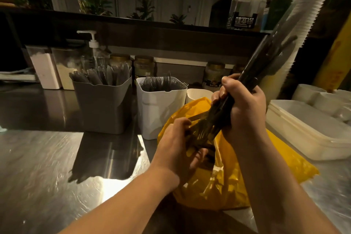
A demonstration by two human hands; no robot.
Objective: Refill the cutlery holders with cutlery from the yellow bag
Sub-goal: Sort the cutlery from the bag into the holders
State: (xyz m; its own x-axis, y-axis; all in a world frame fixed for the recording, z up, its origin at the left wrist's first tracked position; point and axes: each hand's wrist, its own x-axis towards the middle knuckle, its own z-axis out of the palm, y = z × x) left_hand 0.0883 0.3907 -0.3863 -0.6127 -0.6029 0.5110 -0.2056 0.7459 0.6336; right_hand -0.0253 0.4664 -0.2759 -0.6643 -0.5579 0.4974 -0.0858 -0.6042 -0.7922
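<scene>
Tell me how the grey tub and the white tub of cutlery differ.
The grey tub stands on the left, the white tub on the right beside the yellow bag. The grey tub holds what look like knives, the white tub forks. The knives stick up well above their rim; the forks barely clear theirs. Both stand upright and open-topped on the steel counter.

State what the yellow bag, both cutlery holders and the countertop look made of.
Crinkled yellow bag: thin glossy plastic film. Grey square cutlery holder and white square cutlery holder: probably matte moulded plastic, smooth walls. Countertop: likely brushed stainless steel, streaked reflections.
</scene>
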